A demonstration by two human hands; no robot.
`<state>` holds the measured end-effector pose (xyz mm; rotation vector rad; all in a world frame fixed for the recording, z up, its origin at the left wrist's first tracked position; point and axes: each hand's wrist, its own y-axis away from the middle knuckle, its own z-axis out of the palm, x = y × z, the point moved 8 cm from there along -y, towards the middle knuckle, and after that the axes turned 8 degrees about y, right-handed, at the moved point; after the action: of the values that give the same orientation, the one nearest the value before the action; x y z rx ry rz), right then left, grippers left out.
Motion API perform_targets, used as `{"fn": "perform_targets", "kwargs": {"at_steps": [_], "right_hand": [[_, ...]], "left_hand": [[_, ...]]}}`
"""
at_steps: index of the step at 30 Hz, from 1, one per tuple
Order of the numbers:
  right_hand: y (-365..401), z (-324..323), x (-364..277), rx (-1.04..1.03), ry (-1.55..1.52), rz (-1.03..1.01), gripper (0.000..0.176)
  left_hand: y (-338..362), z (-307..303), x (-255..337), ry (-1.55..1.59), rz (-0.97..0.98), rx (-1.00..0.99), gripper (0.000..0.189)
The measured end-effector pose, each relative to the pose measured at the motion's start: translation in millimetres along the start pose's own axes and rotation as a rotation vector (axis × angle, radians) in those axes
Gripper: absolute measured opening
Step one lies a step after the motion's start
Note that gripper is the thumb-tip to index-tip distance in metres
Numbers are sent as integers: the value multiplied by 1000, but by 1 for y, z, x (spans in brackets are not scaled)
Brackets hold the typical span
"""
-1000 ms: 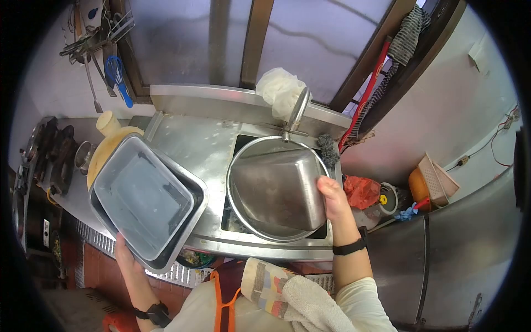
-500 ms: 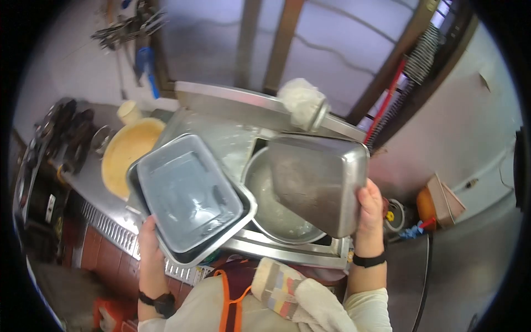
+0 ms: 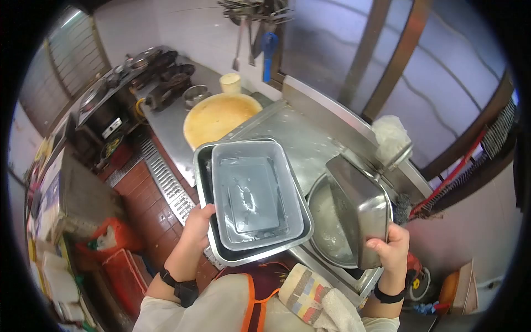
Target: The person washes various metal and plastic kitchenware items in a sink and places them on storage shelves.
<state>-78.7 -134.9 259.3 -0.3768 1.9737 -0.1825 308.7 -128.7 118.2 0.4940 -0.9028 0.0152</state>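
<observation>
The left hand [image 3: 198, 224] grips the near edge of two nested steel trays [image 3: 251, 199], held above the desk [image 3: 298, 138] front. The right hand [image 3: 390, 248] clasps a deep steel pan [image 3: 359, 213] tilted over the round basin [image 3: 326, 227]. Single-edge grips may slip, dropping either.

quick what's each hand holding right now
left hand: closed on the stacked trays, at their near corner.
right hand: closed on the pan, which tilts above the basin.
</observation>
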Motion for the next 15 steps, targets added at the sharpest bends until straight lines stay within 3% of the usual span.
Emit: {"fn": "perform_targets", "kwargs": {"at_steps": [5, 9, 10, 12, 14, 15], "right_hand": [[-5, 43, -44, -275, 375, -476, 26], [-10, 61, -60, -240, 536, -580, 24], [-11, 58, -52, -183, 549, -494, 21], [-12, 45, -14, -96, 449, -96, 15], [-7, 37, 1, -38, 272, -17, 14], [5, 15, -3, 95, 289, 17, 15]], "left_hand": [[44, -24, -17, 48, 29, 136, 30], [76, -52, -24, 66, 18, 160, 30], [84, -65, -27, 73, 13, 173, 28], [100, -87, -29, 113, 52, 203, 28], [123, -106, -19, 163, 94, 255, 28], [129, -133, -23, 125, 117, 309, 29]]}}
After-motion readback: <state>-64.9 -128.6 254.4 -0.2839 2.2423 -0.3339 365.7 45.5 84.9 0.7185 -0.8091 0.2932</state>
